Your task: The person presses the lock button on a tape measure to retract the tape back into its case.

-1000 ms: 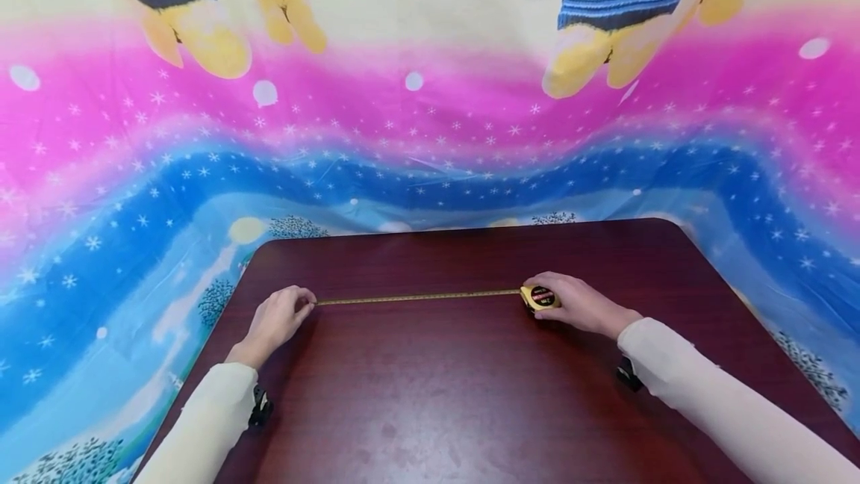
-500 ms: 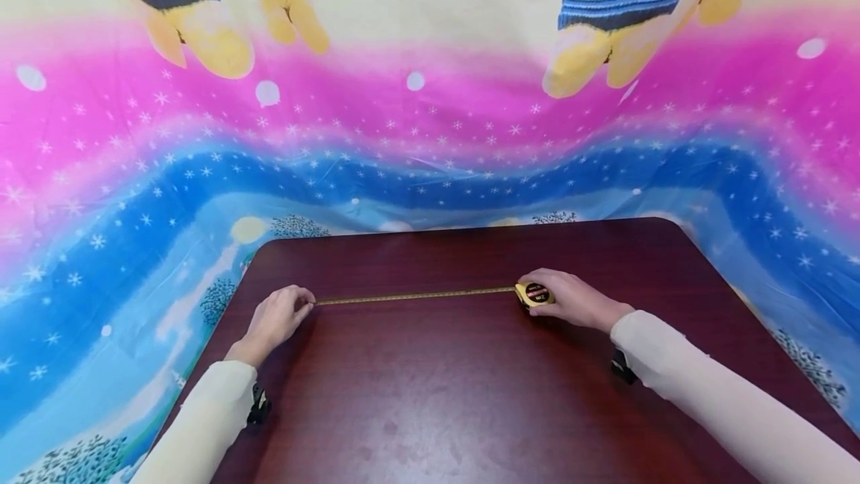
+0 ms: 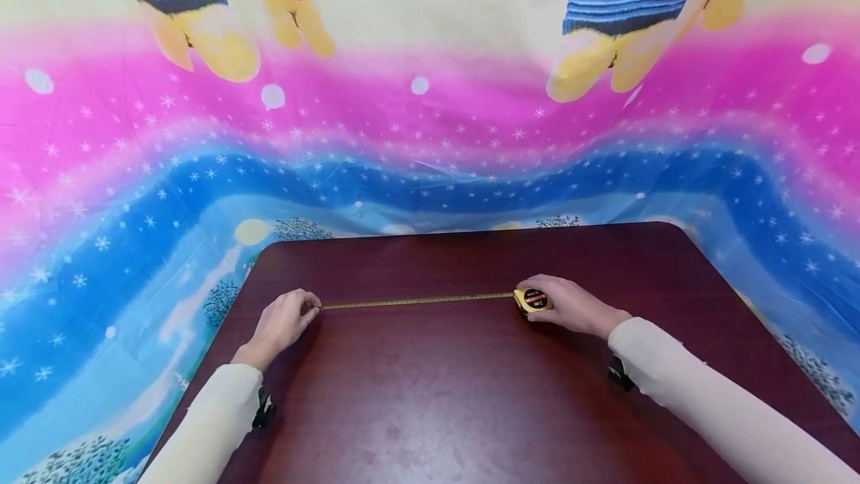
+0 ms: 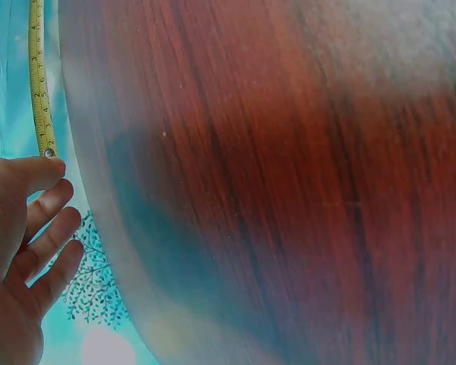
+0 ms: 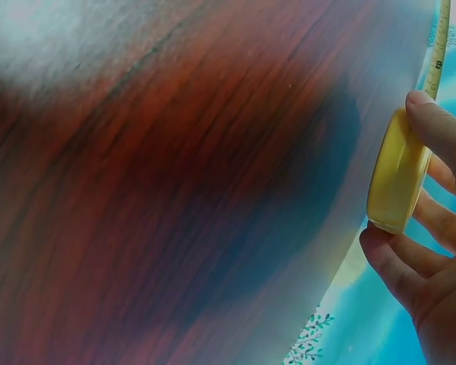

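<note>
A yellow tape measure [image 3: 533, 301] with a dark round label is gripped in my right hand [image 3: 574, 306]. From its case the yellow blade [image 3: 416, 301] runs out nearly straight to the left. My left hand [image 3: 282, 322] pinches the blade's free end between thumb and finger. In the left wrist view a rivet and printed numbers show on the blade [image 4: 38, 84] just past the thumb. The right wrist view shows the case [image 5: 397, 179] held at its two ends between thumb and fingers. Both hands are above the table, apart from each other.
Beneath the hands lies a dark red-brown wooden table [image 3: 416, 394] with rounded far corners. A printed cloth [image 3: 416, 125] in pink and blue hangs behind and around it. Each wrist wears a small black device [image 3: 264, 408] under a pale sleeve.
My right hand has moved slightly left with the tape measure's case, so the stretched blade is a little shorter. The left hand keeps its pinch and shifts barely to the right.
</note>
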{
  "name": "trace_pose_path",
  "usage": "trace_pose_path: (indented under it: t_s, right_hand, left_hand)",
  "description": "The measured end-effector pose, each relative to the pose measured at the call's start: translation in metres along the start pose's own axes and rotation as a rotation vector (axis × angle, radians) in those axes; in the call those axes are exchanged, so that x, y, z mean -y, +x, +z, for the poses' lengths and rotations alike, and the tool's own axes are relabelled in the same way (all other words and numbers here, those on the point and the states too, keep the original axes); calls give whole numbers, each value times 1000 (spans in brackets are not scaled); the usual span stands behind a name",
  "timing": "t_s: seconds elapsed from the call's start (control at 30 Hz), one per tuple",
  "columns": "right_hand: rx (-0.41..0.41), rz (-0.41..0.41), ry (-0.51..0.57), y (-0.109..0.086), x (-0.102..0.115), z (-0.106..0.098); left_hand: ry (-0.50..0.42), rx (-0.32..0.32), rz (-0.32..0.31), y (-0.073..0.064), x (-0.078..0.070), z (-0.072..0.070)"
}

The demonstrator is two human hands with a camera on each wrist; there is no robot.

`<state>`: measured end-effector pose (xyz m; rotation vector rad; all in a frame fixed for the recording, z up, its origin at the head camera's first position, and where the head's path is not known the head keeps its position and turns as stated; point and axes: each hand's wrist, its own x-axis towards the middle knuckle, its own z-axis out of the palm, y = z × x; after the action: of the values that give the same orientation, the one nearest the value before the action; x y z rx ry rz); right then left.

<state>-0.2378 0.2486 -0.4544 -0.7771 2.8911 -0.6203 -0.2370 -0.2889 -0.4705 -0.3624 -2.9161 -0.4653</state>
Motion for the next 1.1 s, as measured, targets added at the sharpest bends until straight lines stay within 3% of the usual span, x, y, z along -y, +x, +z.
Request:
trace_pose_path:
  t_s: [0.47,0.87,1.1]
  right_hand:
    - [-12,1,5,3,5,8]
    - [-8,-8,-1,16,12,3]
    - [22,9,6,12,12,5]
  left_hand:
    - [10,-14,6,-2,-1,2]
    - [18,-27,17,7,-6,-3]
    - [8,-8,17,7,-10,4]
